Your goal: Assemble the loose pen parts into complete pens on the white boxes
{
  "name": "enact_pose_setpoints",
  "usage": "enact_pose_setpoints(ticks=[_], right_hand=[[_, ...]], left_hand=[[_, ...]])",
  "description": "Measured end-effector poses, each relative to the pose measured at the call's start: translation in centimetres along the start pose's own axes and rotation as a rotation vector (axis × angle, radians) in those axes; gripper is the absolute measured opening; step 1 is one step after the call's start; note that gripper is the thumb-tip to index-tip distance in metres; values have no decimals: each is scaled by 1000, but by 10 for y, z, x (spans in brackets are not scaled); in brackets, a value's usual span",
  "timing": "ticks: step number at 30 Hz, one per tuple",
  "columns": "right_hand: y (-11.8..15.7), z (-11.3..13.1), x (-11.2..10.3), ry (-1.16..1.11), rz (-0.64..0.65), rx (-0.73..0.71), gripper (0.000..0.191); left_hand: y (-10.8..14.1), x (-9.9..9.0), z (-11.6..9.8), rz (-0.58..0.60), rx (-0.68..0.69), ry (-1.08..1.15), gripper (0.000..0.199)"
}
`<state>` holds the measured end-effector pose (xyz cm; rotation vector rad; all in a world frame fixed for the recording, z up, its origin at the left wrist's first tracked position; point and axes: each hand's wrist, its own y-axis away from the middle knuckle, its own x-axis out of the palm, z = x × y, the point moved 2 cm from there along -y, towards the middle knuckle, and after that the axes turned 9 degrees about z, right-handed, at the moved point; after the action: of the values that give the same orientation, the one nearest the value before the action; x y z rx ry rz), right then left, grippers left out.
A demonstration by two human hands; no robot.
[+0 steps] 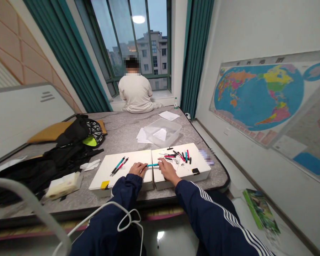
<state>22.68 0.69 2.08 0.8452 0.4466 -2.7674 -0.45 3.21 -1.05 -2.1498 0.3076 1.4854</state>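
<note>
Between left hand point(138, 169) and right hand point(168, 171), a teal pen point(152, 165) touches both.

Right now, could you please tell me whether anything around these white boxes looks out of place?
The right white box looks untidy: pens and small loose parts lie scattered across its lid, while the left white box holds just two pens side by side.

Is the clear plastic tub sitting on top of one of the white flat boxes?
No, the clear plastic tub stands on the grey mattress behind the white flat boxes, not on them.
</note>
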Motion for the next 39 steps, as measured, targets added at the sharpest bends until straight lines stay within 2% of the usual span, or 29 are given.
enact_pose_setpoints(ticks=[2,8,15,23,29,34,39], right_hand=[[1,0,-1,-18,-8,-14,27],[1,-1,1,3,16,-35,11],[-1,-4,4,-44,21,21,30],[-8,-21,5,-440,-56,147,30],[-13,-27,2,-620,-114,174,28],[-17,-34,3,-657,-153,181,31],[-16,-35,3,-656,-138,183,31]], left_hand=[[-1,0,2,-8,-4,7,34],[1,3,4,-39,6,-14,33],[3,2,-2,-122,-1,-9,29],[3,-1,-4,-135,-101,69,32],[5,-6,-8,-59,-199,174,32],[4,-9,-9,-48,-175,186,34],[2,-10,-10,20,-180,205,33]])
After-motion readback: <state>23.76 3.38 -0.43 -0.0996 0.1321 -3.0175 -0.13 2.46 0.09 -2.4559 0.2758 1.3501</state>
